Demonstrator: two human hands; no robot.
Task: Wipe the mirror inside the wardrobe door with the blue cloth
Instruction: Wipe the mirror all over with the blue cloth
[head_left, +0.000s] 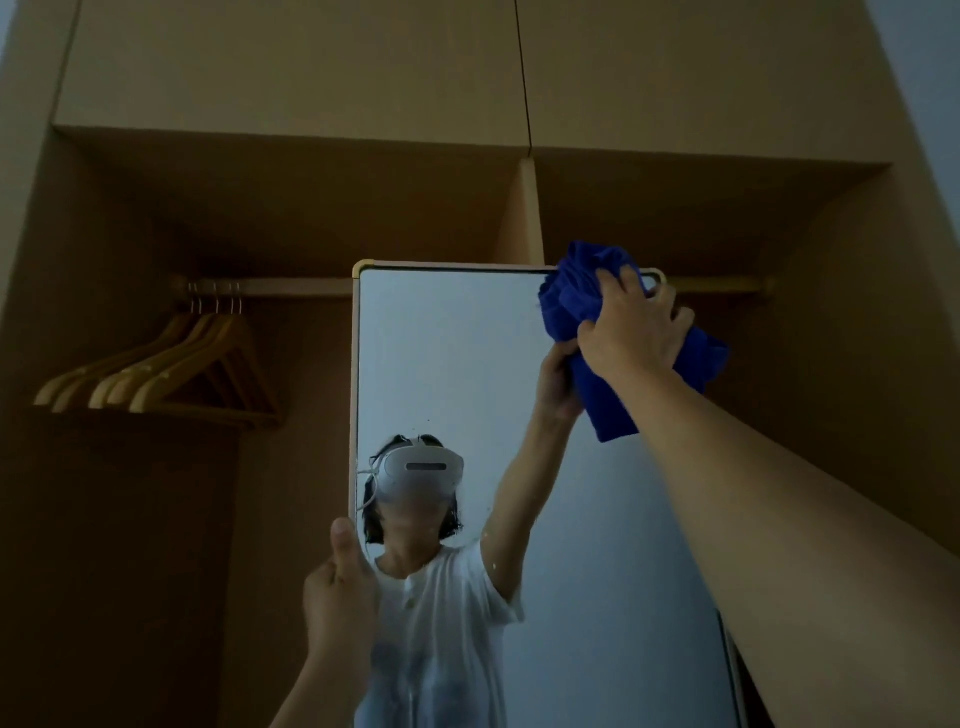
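Raised right hand (631, 332) grips the bunched blue cloth (576, 296) against the mirror's (452, 364) top right corner; left hand (340, 587) clasps its left edge, thumb up.

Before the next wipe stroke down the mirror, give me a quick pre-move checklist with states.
1. Right hand grips bunched blue cloth: ok.
2. Cloth sits at top right corner of gold-framed mirror: ok.
3. Cloth pressed flat on glass: cannot tell.
4. Left hand holds mirror's left edge, thumb on the front: ok.
5. Glass below is clean: not ok, specks and smears low down.
6. Wooden hangers clear of the mirror: ok.
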